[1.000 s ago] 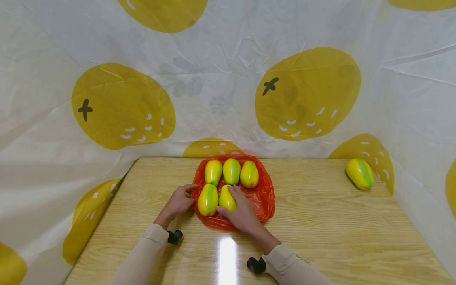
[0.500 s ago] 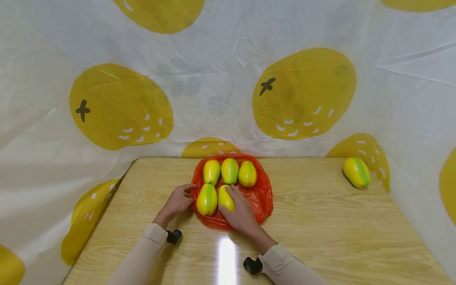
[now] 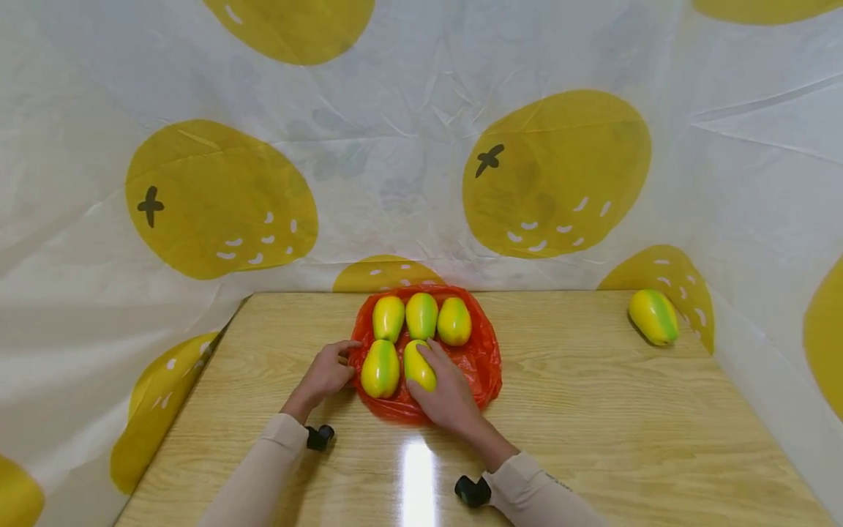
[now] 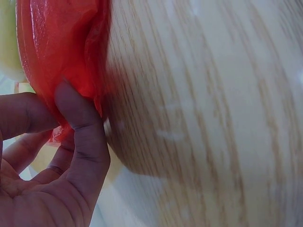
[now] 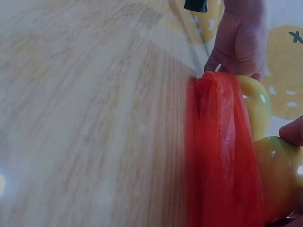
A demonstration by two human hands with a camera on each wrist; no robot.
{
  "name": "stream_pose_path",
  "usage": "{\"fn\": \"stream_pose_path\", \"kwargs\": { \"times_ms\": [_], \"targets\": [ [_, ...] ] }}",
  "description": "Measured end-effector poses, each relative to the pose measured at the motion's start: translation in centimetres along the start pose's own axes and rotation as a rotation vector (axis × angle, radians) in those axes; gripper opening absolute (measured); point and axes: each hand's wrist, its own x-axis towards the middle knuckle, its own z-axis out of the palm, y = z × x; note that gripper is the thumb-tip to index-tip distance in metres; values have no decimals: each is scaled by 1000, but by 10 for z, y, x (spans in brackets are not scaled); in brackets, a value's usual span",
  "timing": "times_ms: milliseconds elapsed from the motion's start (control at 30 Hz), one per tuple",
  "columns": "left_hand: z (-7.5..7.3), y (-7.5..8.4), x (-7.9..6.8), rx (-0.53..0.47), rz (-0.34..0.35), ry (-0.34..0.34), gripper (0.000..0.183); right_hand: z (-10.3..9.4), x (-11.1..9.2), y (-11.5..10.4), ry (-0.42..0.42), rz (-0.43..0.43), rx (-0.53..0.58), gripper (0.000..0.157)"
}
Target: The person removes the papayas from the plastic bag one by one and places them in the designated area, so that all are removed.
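A red plastic bag (image 3: 484,366) lies spread in a round shape with its rim rolled up, near the table's back edge. Three yellow-and-green papayas (image 3: 421,316) sit in its back row. In the front row are a left papaya (image 3: 380,369) and another papaya (image 3: 418,364), which my right hand (image 3: 449,395) grips from the right side, thumb in front. My left hand (image 3: 329,371) is at the bag's left rim; the left wrist view shows thumb and fingers pinching the red plastic (image 4: 71,52). Part of the gripped papaya is hidden by the right hand.
One more papaya (image 3: 653,317) lies alone on the wooden table (image 3: 593,417) at the far right. A white cloth (image 3: 395,168) with big yellow fruit prints hangs behind and at both sides. Dark camera mounts (image 3: 473,491) sit at the wrists.
The head view has shifted slightly, so everything sits a little further left. Both hands keep their places; the right thumb has moved slightly along the papaya's side.
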Motion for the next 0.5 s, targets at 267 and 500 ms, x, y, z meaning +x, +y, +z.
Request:
{"fn": "stream_pose_path", "kwargs": {
  "times_ms": [267, 500],
  "targets": [
    [-2, -2, -2, 1, 14, 12, 59, -15, -8, -1, 13, -16, -4, 64],
    [-1, -1, -3, 5, 21, 5, 58, -29, -13, -2, 36, -32, 2, 64]
  ]
}}
